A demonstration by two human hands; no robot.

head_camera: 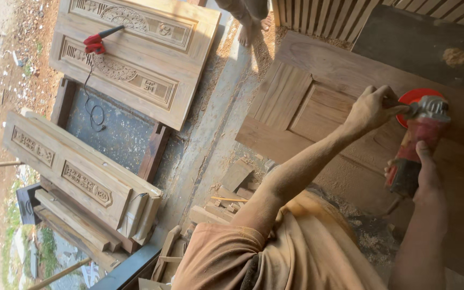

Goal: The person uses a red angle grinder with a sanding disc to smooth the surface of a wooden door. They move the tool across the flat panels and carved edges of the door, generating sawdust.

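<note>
A red angle grinder [417, 145] with a red sanding disc [412, 99] rests against a panelled wooden door [307, 107] lying flat. My left hand [374, 107] is closed round the side handle near the grinder's metal head. Lower down, my right hand [427, 169] grips the grinder's red body. Both forearms are dusted with sawdust. My orange shirt [285, 252] fills the lower middle of the view.
Two carved wooden doors [135, 59] [76, 172] lie to the left; a red power tool [96, 43] with a black cord sits on the upper one. Another person's bare foot [248, 32] stands at the top. Wood offcuts [224, 201], sawdust and a slatted panel [323, 16] lie nearby.
</note>
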